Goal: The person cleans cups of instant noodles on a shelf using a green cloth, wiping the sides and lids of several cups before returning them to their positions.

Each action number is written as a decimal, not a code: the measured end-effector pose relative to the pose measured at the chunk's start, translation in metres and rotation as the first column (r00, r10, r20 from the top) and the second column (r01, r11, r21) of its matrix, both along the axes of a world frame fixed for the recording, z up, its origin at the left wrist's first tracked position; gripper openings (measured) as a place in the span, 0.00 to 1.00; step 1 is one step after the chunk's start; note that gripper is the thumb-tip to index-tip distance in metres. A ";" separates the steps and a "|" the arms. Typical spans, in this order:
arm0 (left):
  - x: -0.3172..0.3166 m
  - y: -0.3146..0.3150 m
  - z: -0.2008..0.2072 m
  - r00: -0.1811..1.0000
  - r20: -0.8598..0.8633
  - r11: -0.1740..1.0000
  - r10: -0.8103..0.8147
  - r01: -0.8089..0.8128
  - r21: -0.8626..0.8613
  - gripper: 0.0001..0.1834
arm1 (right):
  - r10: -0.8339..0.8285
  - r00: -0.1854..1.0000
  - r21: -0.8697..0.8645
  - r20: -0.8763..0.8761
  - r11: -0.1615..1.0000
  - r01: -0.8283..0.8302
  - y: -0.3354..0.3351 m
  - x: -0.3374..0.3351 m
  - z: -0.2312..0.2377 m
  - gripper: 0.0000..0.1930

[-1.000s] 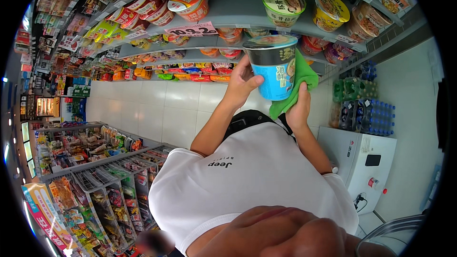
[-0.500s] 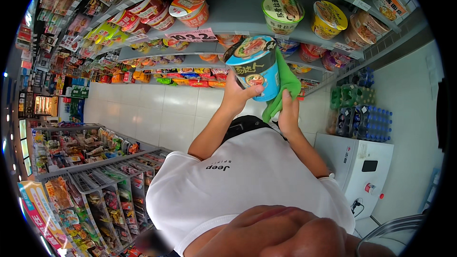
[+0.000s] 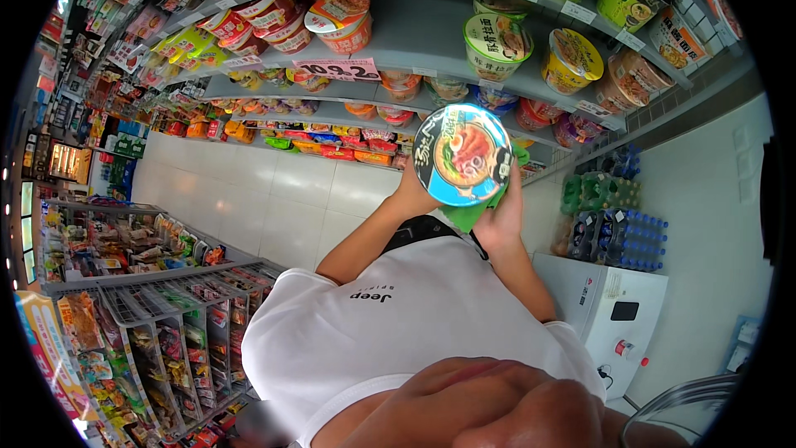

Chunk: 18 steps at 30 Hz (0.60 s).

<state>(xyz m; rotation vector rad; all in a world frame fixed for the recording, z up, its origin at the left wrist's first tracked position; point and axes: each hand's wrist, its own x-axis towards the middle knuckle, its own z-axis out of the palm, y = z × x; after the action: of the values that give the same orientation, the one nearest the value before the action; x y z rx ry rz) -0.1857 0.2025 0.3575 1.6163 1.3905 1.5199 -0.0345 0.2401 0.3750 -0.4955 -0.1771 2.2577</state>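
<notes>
A blue and black instant noodle cup [image 3: 463, 158] is held in front of my chest, its round lid with a picture of noodles tilted up into view. My left hand [image 3: 410, 191] grips the cup from its left side, the fingers mostly hidden behind it. On the other side, my right hand [image 3: 504, 214] is closed around a green cloth [image 3: 466, 216] pressed against the cup's lower right side. Part of the cloth hangs below the cup, and a bit of it shows at the right edge of the lid.
Ahead stands a grey shelf [image 3: 406, 29] carrying several noodle cups, with a pink price sign [image 3: 336, 70] on its edge. Packs of bottled drinks [image 3: 609, 236] and a white cabinet [image 3: 618, 303] are at the right. A wire snack rack [image 3: 170, 290] is at the left.
The noodle cup has come down and nearer to me and tilted, so its lid now shows instead of its side. The cloth has gone mostly behind and under the cup.
</notes>
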 end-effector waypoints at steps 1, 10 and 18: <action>-0.001 0.002 0.006 1.000 -0.024 1.000 -0.017 0.017 0.014 0.37 | -0.001 1.000 0.012 -0.001 1.000 0.001 -0.001 0.001 0.001 0.24; -0.007 0.001 -0.004 0.987 0.126 0.972 -0.104 0.128 -0.196 0.54 | -0.014 1.000 -0.003 0.008 1.000 0.014 0.004 0.013 -0.013 0.24; -0.042 0.012 -0.004 0.880 0.470 0.989 0.065 0.005 -0.146 0.48 | 0.089 0.988 -0.080 0.130 0.994 -0.079 0.004 0.029 -0.031 0.23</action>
<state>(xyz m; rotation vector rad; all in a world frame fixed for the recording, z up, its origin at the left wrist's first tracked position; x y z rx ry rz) -0.2277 0.2141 0.3531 1.0407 1.2147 1.6499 -0.0057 0.2440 0.3436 -0.6911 -0.1854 2.3204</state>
